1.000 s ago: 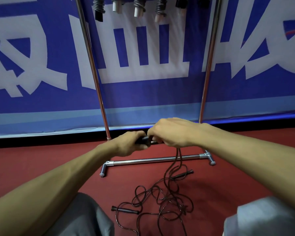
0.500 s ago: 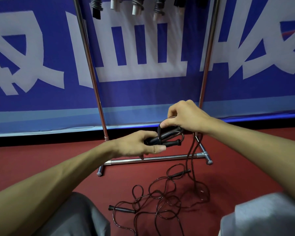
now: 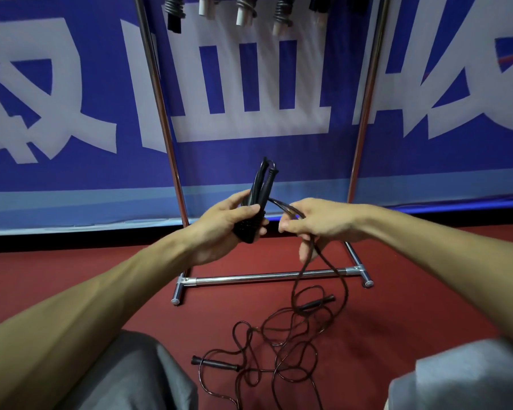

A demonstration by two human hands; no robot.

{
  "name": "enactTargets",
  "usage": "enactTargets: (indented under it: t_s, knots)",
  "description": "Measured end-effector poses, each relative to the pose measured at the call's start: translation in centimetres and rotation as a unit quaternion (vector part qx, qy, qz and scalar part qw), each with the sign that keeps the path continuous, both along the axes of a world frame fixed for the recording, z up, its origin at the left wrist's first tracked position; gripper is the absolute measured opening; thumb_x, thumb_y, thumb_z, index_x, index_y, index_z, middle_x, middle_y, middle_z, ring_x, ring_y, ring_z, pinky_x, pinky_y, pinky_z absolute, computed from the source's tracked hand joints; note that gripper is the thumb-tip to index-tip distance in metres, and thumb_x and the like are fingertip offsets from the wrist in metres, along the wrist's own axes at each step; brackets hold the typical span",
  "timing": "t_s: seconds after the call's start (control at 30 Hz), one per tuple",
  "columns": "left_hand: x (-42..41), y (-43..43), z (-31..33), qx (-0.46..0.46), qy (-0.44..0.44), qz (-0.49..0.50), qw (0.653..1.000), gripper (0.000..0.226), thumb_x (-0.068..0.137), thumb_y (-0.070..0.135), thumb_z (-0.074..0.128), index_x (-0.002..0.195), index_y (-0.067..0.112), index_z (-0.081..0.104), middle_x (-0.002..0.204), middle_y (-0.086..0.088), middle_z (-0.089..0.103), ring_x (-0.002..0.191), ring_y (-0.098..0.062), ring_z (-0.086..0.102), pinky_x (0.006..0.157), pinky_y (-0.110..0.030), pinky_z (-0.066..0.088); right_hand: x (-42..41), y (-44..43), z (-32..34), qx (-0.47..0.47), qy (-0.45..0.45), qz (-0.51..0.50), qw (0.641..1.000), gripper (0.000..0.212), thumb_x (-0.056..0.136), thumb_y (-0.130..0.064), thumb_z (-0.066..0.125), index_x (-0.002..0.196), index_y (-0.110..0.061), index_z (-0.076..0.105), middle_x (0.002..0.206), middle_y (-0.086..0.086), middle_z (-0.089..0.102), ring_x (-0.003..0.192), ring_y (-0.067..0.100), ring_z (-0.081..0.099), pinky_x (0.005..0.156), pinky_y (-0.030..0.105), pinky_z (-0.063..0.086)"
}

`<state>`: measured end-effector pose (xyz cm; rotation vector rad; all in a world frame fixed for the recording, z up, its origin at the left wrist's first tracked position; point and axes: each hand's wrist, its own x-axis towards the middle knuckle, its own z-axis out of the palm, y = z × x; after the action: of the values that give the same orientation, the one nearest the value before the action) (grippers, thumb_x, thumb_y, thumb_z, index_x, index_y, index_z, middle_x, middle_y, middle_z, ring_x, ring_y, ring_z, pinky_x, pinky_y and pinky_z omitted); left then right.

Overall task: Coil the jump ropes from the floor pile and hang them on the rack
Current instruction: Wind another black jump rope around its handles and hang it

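While the person faces the rack (image 3: 267, 277), the left hand (image 3: 228, 224) has its grip wrapped tight round 2 black handles (image 3: 264, 184), held together and pointing up. Just beside it, the right hand (image 3: 320, 221) closes its grip on the cord (image 3: 280, 203) running from those handles. The cord drops past the rack's bottom bar to the tangled pile (image 3: 279, 344) on the red floor (image 3: 412, 291). Coiled ropes (image 3: 243, 10) hang at the top of the rack, against a blue banner (image 3: 101, 173).
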<state>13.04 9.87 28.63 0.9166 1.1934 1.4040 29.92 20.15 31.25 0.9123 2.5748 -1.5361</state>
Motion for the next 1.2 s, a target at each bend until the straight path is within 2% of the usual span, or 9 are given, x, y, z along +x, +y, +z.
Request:
enactTargets:
  t_s: [0.23, 0.43, 0.5, 0.6, 0.7, 0.87, 1.0, 1.07, 1.2]
  knots:
    - [-0.6, -0.2, 0.2, -0.005, -0.009, 0.031, 0.999, 0.012, 0.095, 0.009, 0.054, 0.106, 0.01, 0.059, 0.085, -0.015, 0.065, 0.083, -0.035, 0.069, 0.086, -0.046, 0.054, -0.7, -0.7, 0.2, 0.164, -0.117, 0.083, 0.976, 0.023, 0.099, -0.015, 0.052, 0.114, -0.009, 0.035, 0.072, 0.005, 0.055, 0.036, 0.008, 0.048, 0.037, 0.022, 0.042]
    - [-2.1, 0.5, -1.1, -0.017, 0.17, 0.114, 0.979, 0.023, 0.09, 0.008, 0.065, 0.112, 0.002, 0.06, 0.085, -0.021, 0.065, 0.064, -0.025, 0.069, 0.069, -0.038, 0.049, -1.4, -2.0, 1.7, 0.397, -0.159, 0.189, 0.884, 0.016, 0.089, -0.001, 0.053, 0.105, -0.006, 0.056, 0.068, -0.012, 0.058, 0.061, 0.008, 0.06, 0.048, 0.017, 0.04]
    - [-2.8, 0.3, -1.5, -0.026, 0.297, 0.093, 0.95, 0.027, 0.085, 0.009, 0.072, 0.111, 0.007, 0.064, 0.089, -0.021, 0.069, 0.067, -0.021, 0.068, 0.067, -0.035, 0.048, -1.3, -2.5, 2.1, 0.467, -0.103, 0.192, 0.857, 0.016, 0.089, 0.001, 0.051, 0.098, -0.009, 0.059, 0.072, -0.012, 0.058, 0.063, 0.001, 0.056, 0.05, 0.016, 0.037]
    - [-3.1, 0.1, -1.8, -0.035, 0.494, 0.041, 0.868, 0.032, 0.08, 0.016, 0.078, 0.111, 0.015, 0.067, 0.097, -0.006, 0.072, 0.09, -0.02, 0.067, 0.087, -0.033, 0.051, -1.0, -2.4, 1.9, 0.527, -0.033, 0.174, 0.831, 0.027, 0.086, 0.0, 0.05, 0.1, -0.019, 0.062, 0.086, -0.006, 0.066, 0.081, 0.019, 0.062, 0.063, 0.032, 0.048]
    - [-2.0, 0.0, -2.1, -0.033, 0.553, -0.065, 0.83, 0.035, 0.087, 0.012, 0.071, 0.12, 0.012, 0.061, 0.106, 0.0, 0.067, 0.099, -0.017, 0.061, 0.091, -0.03, 0.047, -0.6, -1.5, 1.6, 0.511, 0.008, 0.131, 0.849, 0.026, 0.089, -0.005, 0.053, 0.101, -0.025, 0.064, 0.082, -0.01, 0.061, 0.084, 0.02, 0.061, 0.065, 0.036, 0.048]
    - [0.7, -0.1, -1.9, -0.023, 0.519, -0.165, 0.839, 0.042, 0.091, 0.005, 0.062, 0.131, 0.012, 0.053, 0.12, -0.001, 0.062, 0.113, -0.015, 0.057, 0.1, -0.03, 0.045, -0.2, 0.2, 0.9, 0.468, 0.055, 0.051, 0.881, 0.01, 0.091, -0.02, 0.063, 0.095, -0.025, 0.071, 0.089, -0.009, 0.068, 0.088, 0.018, 0.063, 0.071, 0.036, 0.051]
    - [1.9, -0.3, -1.2, -0.014, 0.427, -0.158, 0.89, 0.047, 0.081, 0.036, 0.073, 0.123, 0.02, 0.058, 0.114, -0.003, 0.067, 0.106, -0.021, 0.062, 0.097, -0.034, 0.049, 0.7, 1.6, 0.5, 0.384, 0.091, -0.02, 0.919, 0.007, 0.087, -0.024, 0.068, 0.087, -0.021, 0.075, 0.083, -0.005, 0.072, 0.084, 0.014, 0.064, 0.078, 0.04, 0.053]
    - [2.1, -0.4, -0.8, -0.002, 0.394, -0.132, 0.91, 0.045, 0.077, 0.044, 0.078, 0.111, 0.019, 0.063, 0.096, 0.001, 0.067, 0.086, -0.016, 0.064, 0.082, -0.029, 0.052, 1.1, 1.8, 0.5, 0.345, 0.098, -0.042, 0.933, 0.009, 0.088, -0.024, 0.068, 0.088, -0.02, 0.077, 0.078, -0.005, 0.072, 0.079, 0.009, 0.064, 0.077, 0.033, 0.053]
    - [1.9, -0.6, 0.1, 0.025, 0.328, -0.066, 0.942, 0.013, 0.091, 0.026, 0.064, 0.092, 0.014, 0.06, 0.073, 0.001, 0.062, 0.066, -0.015, 0.057, 0.06, -0.024, 0.043, 1.5, 1.8, 0.1, 0.295, 0.102, -0.072, 0.947, 0.024, 0.094, -0.013, 0.055, 0.081, -0.025, 0.07, 0.054, -0.005, 0.061, 0.051, 0.011, 0.059, 0.051, 0.022, 0.05]
